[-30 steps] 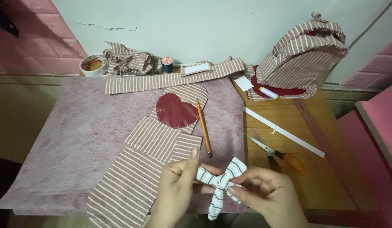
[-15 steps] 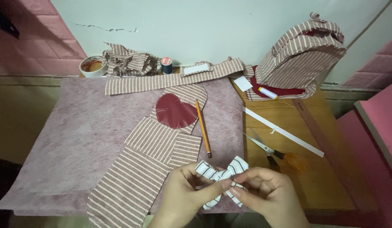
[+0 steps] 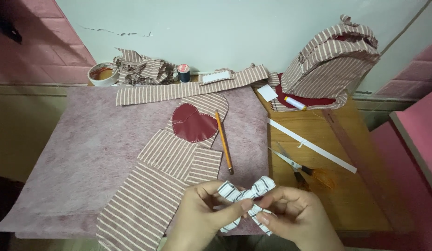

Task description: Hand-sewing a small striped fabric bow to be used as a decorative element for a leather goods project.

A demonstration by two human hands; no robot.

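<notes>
— What's that small thing at the near edge of the mat?

— A striped fabric bow (image 3: pixel 246 200), white with dark stripes, cinched tight at its middle.

— How does it sit?

— Lifted clear of the surface, tilted. One loop fans out to the upper left, the other to the upper right, and two tails hang down below the knot.

— And the knot itself?

— Mostly hidden by fingertips; only the loops and tail ends show clearly.
</notes>
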